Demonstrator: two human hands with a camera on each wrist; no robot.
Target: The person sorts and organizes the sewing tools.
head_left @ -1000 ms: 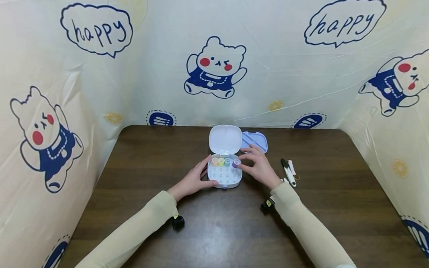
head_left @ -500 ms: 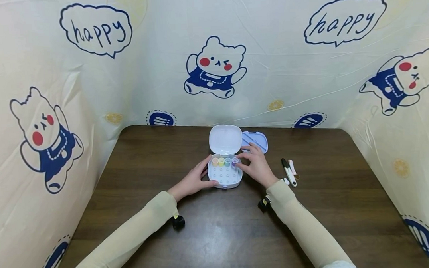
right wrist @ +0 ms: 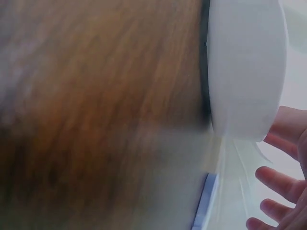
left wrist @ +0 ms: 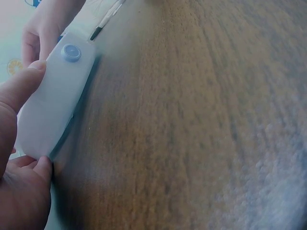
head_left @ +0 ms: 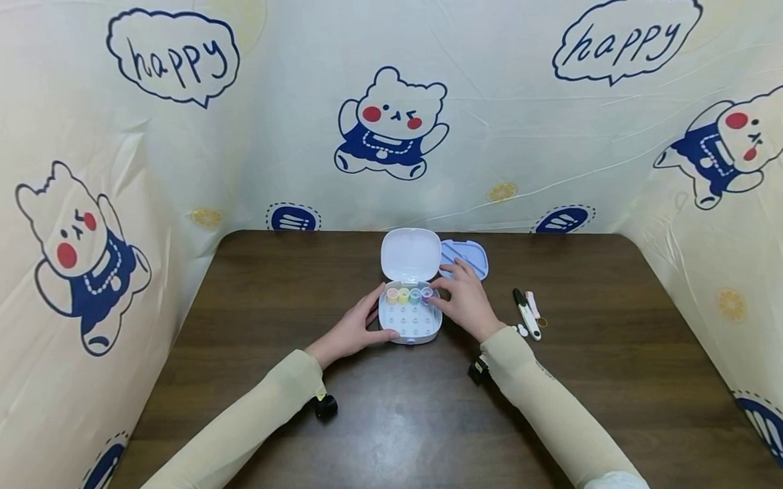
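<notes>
A white sewing box (head_left: 411, 332) stands with its lid (head_left: 411, 254) raised in the head view. Its tray has rows of small pegs. Along the back row sit an orange spool (head_left: 392, 295), a yellow spool (head_left: 403, 296), a green spool (head_left: 415, 296) and a purple thread spool (head_left: 426, 294). My left hand (head_left: 356, 331) grips the box's left side, thumb at the front corner. In the left wrist view the box front shows a round blue button (left wrist: 71, 53). My right hand (head_left: 467, 299) pinches the purple spool at the back right; the right wrist view hides that pinch behind the box wall.
A blue lid-like tray (head_left: 474, 257) lies behind the right hand. Black-and-white thread snips (head_left: 527, 314) and a slim white tool (head_left: 533, 305) lie to the right on the brown wooden table (head_left: 387, 434). A printed curtain (head_left: 282, 132) encloses the table.
My right hand has moved slightly left, bringing the purple spool down into line with the other spools in the back row. The left hand stays on the box.
</notes>
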